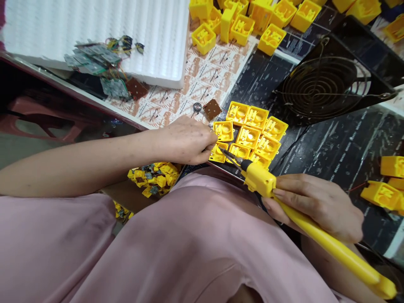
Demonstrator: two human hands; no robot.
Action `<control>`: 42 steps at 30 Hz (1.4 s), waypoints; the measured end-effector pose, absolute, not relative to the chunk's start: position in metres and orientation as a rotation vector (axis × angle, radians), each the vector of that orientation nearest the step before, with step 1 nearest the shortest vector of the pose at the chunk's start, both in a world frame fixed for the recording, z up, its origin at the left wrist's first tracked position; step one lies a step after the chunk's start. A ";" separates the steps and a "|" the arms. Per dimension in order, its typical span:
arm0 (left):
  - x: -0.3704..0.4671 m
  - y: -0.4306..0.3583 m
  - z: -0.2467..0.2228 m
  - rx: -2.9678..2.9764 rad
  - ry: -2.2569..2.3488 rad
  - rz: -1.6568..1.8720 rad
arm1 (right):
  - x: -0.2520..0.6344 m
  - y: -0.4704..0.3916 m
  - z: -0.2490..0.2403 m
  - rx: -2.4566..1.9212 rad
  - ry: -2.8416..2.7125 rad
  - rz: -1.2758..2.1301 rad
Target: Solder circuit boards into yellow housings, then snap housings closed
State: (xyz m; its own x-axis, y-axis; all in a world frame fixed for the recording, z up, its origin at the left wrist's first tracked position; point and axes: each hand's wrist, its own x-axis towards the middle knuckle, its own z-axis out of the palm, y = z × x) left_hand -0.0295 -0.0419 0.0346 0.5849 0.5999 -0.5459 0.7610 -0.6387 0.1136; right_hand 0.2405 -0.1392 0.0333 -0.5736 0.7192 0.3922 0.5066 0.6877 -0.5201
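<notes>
My left hand (192,141) is closed, its fingertips pinched at the left edge of a small open yellow plastic case (219,154). What else those fingers may hold is hidden. My right hand (311,204) is wrapped round a yellow soldering gun (263,179) with a long handle. Its thin metal tip points left and reaches over that same case; whether it touches cannot be told. Several more open yellow cases (248,137) sit close together just beyond, with round grilles inside. A brown square board (212,109) and a small round black part (197,107) lie past my left hand.
White foam (126,29) at the back left bears wired circuit boards (94,57). A black fan (318,88) stands at the right. Yellow cases (241,29) are piled at the back, others (383,195) lie far right. A box of yellow parts (158,179) sits below the table edge.
</notes>
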 end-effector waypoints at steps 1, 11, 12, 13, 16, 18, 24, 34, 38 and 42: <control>-0.030 -0.042 0.034 2.480 1.113 -0.663 | 0.240 -0.140 0.033 -0.938 -2.308 0.502; -0.041 -0.046 0.032 2.439 1.253 -0.433 | 0.238 -0.141 0.015 -0.931 -2.113 0.347; -0.040 -0.046 0.032 2.440 1.269 -0.441 | 0.237 -0.142 0.014 -0.926 -2.125 0.364; -0.038 -0.046 0.033 2.442 1.282 -0.455 | 0.235 -0.142 0.013 -0.918 -2.132 0.383; -0.033 -0.045 0.035 2.445 1.308 -0.513 | 0.231 -0.142 0.011 -0.909 -2.138 0.382; -0.030 -0.044 0.036 2.445 1.317 -0.559 | 0.229 -0.142 0.010 -0.923 -2.158 0.370; -0.025 -0.041 0.039 2.478 1.299 -0.651 | 0.221 -0.138 0.009 -0.850 -2.147 0.326; -0.024 -0.038 0.037 2.498 1.261 -0.608 | 0.233 -0.140 0.026 -1.011 -2.173 0.393; -0.021 -0.038 0.040 2.504 1.247 -0.623 | 0.244 -0.143 0.016 -1.030 -2.092 0.397; -0.020 -0.039 0.042 2.521 1.201 -0.587 | 0.267 -0.141 -0.002 -1.055 -2.067 0.421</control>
State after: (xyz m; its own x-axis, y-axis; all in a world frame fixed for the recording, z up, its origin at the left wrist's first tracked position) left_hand -0.0196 -0.0391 0.0416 0.5701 0.6696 -0.4760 0.7868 -0.6117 0.0818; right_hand 0.2669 -0.1415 -0.0016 -0.3670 0.7957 0.4819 0.5440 0.6038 -0.5827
